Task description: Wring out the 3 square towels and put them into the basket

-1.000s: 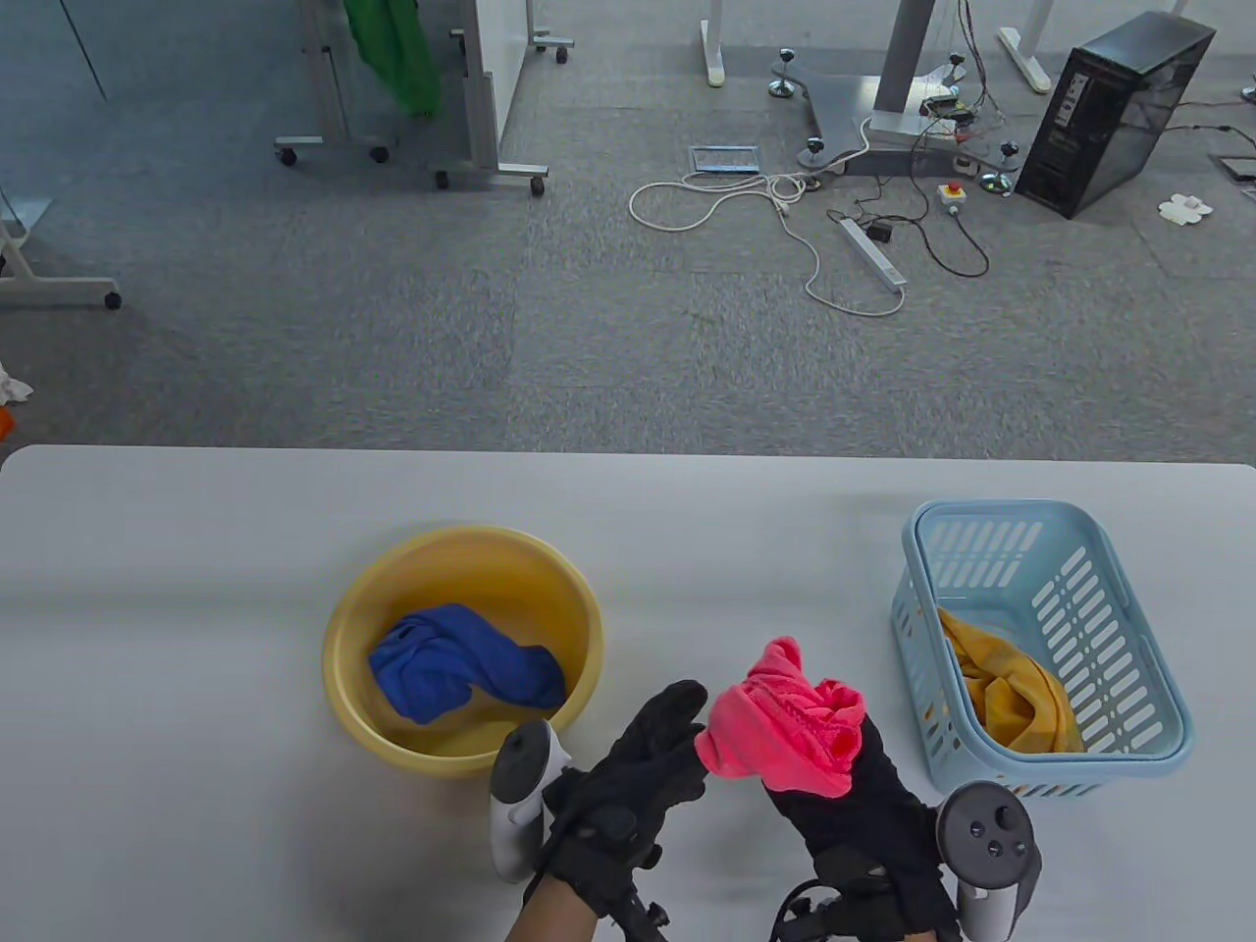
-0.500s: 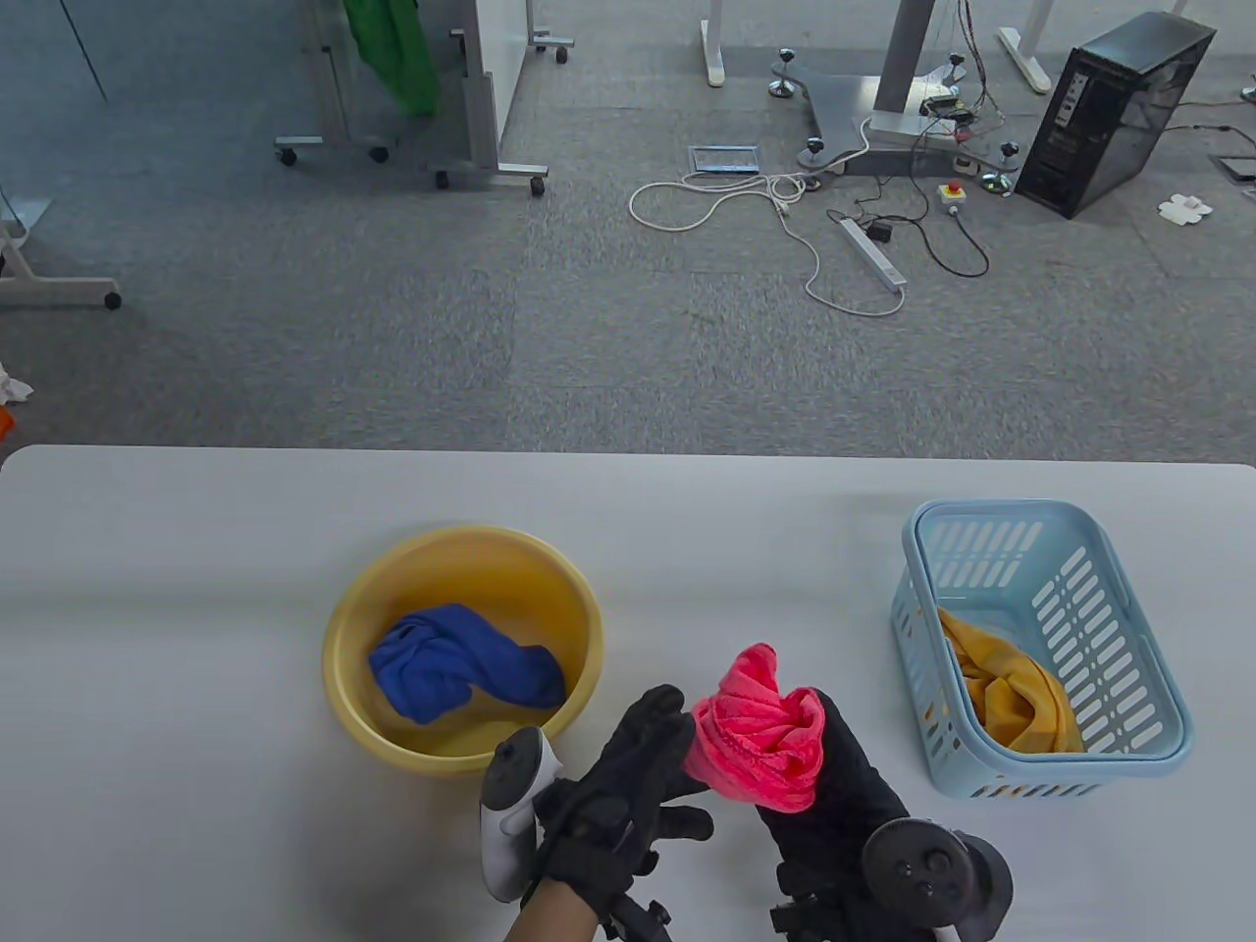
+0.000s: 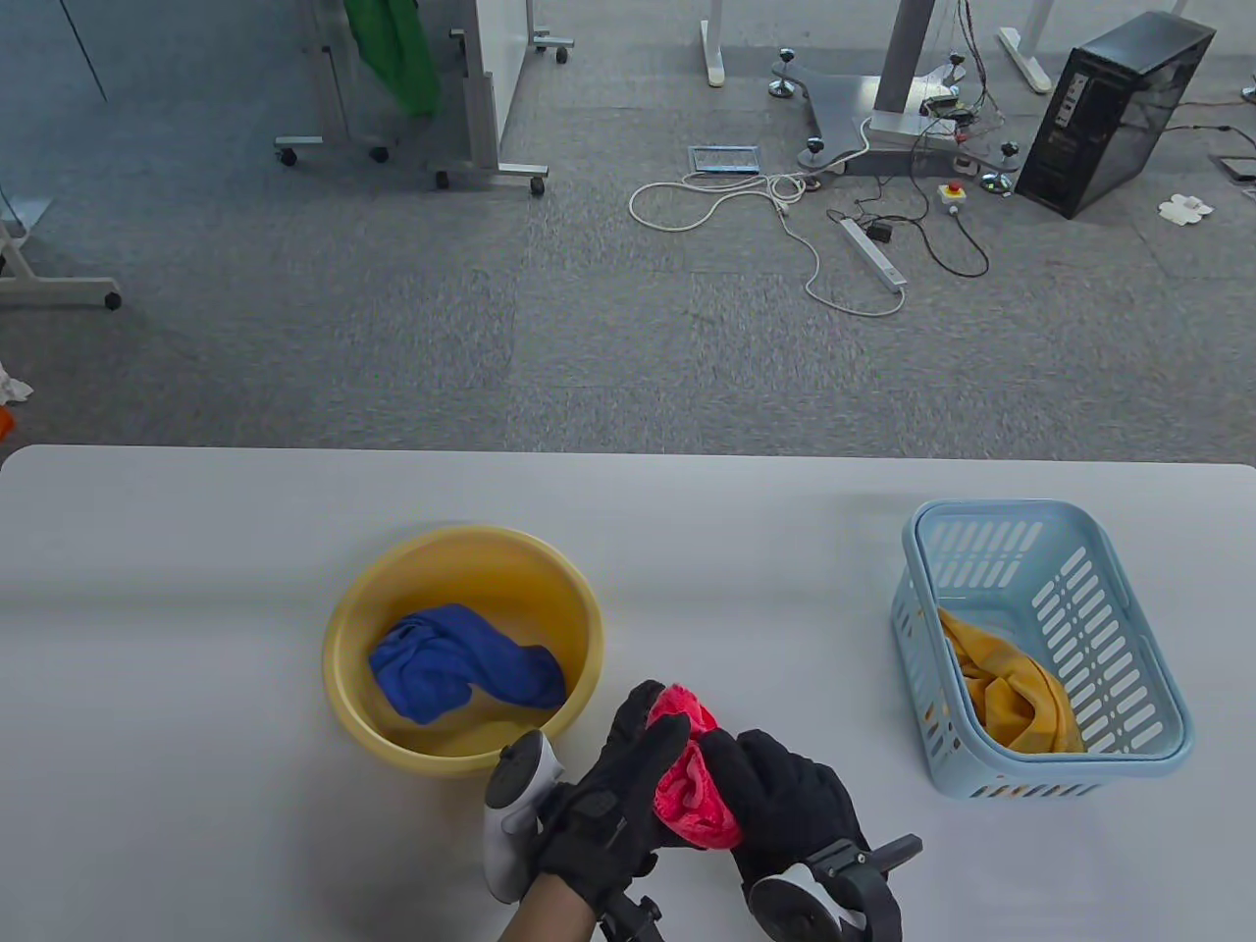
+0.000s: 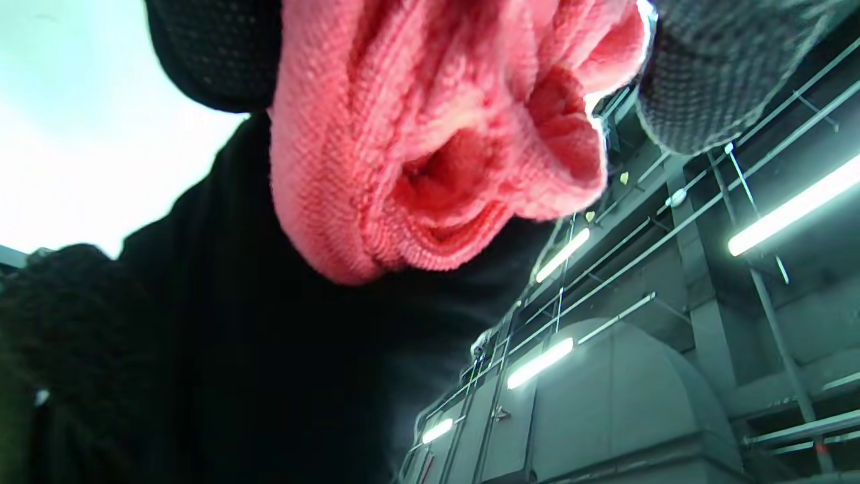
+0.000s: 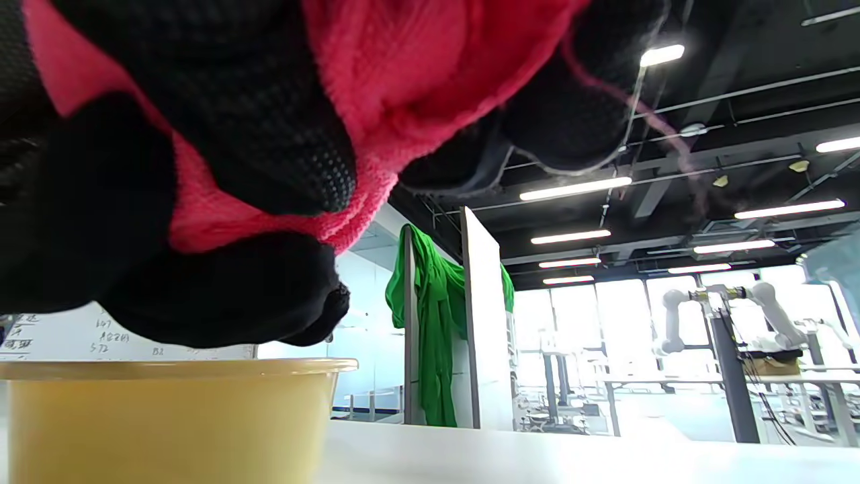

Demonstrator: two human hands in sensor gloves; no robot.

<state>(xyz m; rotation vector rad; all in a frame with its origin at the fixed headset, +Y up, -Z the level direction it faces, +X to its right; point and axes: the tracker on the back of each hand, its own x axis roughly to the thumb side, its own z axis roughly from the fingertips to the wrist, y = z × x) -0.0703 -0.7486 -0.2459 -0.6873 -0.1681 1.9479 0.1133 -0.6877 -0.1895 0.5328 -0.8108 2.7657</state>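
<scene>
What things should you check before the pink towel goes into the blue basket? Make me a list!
1. Both hands hold the pink towel: ok. The left hand and the right hand both grip it.
2. Towel is wrung dry: cannot tell; no drips show.
3. Basket has room: ok. Only the yellow towel lies inside.
4. Path to the basket is free: ok. Bare table lies between.
5. Towel is over the basin for drips: not ok. It is held beside it, above the table.
6. Blue towel waits its turn: ok, it lies in the basin.
</scene>
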